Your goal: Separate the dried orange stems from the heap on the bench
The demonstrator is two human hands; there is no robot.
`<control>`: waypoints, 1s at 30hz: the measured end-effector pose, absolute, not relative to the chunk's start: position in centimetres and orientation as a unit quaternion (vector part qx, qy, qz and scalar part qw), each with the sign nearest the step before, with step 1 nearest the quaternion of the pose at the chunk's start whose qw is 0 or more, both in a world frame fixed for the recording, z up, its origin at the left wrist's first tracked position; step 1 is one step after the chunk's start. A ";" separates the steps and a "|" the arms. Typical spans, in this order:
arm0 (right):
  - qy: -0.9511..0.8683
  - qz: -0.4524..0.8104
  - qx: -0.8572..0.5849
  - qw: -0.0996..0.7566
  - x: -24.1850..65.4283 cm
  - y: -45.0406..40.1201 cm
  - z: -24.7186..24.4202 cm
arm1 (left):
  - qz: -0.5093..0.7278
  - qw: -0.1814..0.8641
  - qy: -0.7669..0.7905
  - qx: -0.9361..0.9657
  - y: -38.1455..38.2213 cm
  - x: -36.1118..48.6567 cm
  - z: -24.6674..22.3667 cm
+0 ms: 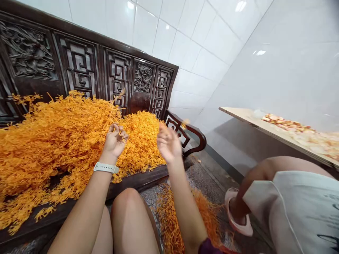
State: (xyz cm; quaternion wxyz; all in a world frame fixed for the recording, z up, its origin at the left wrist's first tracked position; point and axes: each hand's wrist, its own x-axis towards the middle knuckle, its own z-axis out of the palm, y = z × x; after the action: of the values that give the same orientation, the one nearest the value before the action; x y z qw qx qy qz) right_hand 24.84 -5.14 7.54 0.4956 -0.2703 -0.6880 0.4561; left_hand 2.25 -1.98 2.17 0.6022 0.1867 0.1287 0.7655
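Note:
My left hand [116,139], with a pale watch strap at its wrist, is raised palm-up in front of the heaps. Its curled fingers hold a small orange sprig, thin and branching. To its left spreads a large heap of long orange sprigs [66,137]. A second heap of short orange pieces [144,141] lies behind and between my hands. My right hand [169,143] is lifted at that heap's right edge and smeared by motion, so its grip is unclear. Just beyond its fingers a blurred orange bit [185,123] appears in the air.
The heaps lie on a dark carved wooden bench [140,102] with a curved armrest [200,139]. Orange stringy scraps [172,215] cover the floor by my knees. At right, another person's leg and pink shoe [238,211] are close; a board [238,114] holds red-and-cream pieces [288,123].

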 end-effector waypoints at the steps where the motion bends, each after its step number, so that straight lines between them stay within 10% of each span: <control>1: -0.660 0.472 -0.278 0.514 23.5 -5.0 5.4 | 0.768 0.602 0.122 0.179 -2.2 2.2 2.3; 8: -0.241 0.742 -0.358 0.513 21.0 -11.4 -4.8 | 0.688 0.603 0.258 0.312 -2.7 5.5 1.1; 16: -0.320 0.554 -0.474 0.604 27.2 -13.8 -7.7 | 0.509 0.448 0.346 0.648 -6.8 15.4 -2.0; 30: -0.583 0.366 -0.605 0.400 24.8 -23.3 -13.7 | 0.724 0.356 0.344 0.480 -9.7 17.8 3.2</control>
State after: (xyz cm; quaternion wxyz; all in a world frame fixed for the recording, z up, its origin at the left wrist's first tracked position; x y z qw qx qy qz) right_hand 24.77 -23.29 -13.70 0.3999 -0.6052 -0.5831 0.3657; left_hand 17.81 -9.72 3.23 0.3561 0.4795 0.3444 0.7243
